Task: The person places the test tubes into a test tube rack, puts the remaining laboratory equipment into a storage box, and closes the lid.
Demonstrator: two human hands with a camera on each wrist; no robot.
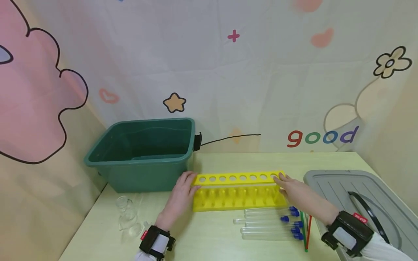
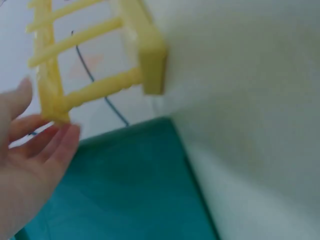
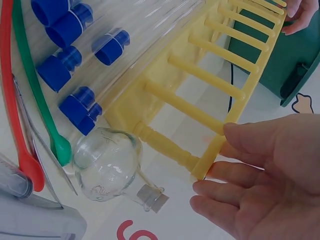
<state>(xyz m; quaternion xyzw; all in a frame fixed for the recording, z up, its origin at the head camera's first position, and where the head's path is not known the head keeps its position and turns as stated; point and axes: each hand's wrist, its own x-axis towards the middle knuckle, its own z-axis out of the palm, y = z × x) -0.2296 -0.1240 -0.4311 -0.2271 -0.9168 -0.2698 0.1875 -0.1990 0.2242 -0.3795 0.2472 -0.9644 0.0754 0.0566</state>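
Note:
A yellow test tube rack [image 1: 240, 208] with a row of round holes along its upper bar stands on the table. My left hand [image 1: 181, 195] holds the left end of that bar; in the left wrist view, the fingers [image 2: 62, 147] lie against its end. At the opposite end, my right hand [image 1: 297, 194] grips the bar, thumb on one side and fingers on the other in the right wrist view. Close in front of the rack lie several clear test tubes [image 1: 267, 230] with blue caps. A round glass flask [image 3: 107, 165] with a stopper is near the rack's right end.
Behind my left hand stands a deep green tub [image 1: 143, 177]. Clear glassware [image 1: 126, 214] sits at the left. A red spoon [image 3: 15, 125], a green spoon [image 3: 37, 95] and metal tweezers [image 3: 37, 135] lie beside the tubes. A grey lid [image 1: 323, 181] with a black handle is at the right.

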